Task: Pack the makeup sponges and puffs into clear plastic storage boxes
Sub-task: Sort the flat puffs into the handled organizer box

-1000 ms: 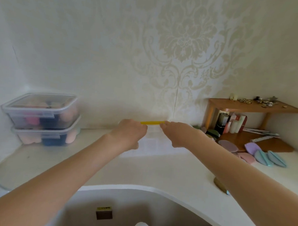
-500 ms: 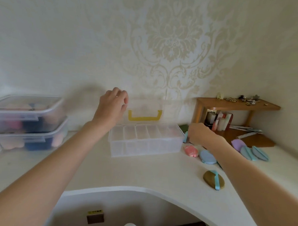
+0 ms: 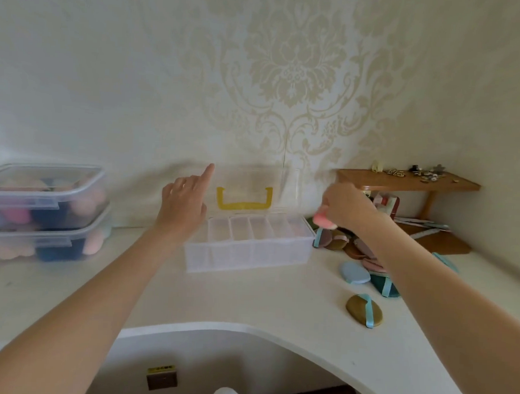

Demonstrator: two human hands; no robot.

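Right hand [image 3: 346, 205] pinches a pink puff [image 3: 323, 220], held above and just right of the open divided box [image 3: 249, 244]. The box's long axis runs leftward from the grip. Left hand [image 3: 184, 202], fingers loose, forefinger raised, props the lid [image 3: 253, 187].

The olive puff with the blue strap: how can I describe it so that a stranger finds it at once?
Start at the clear compartment box with the yellow handle on its raised lid, in the middle of the white counter. Go right to the pile of puffs, then toward the counter's front edge. The olive puff lies alone there, apart from the pile, nearest the edge, a light blue strap across it.
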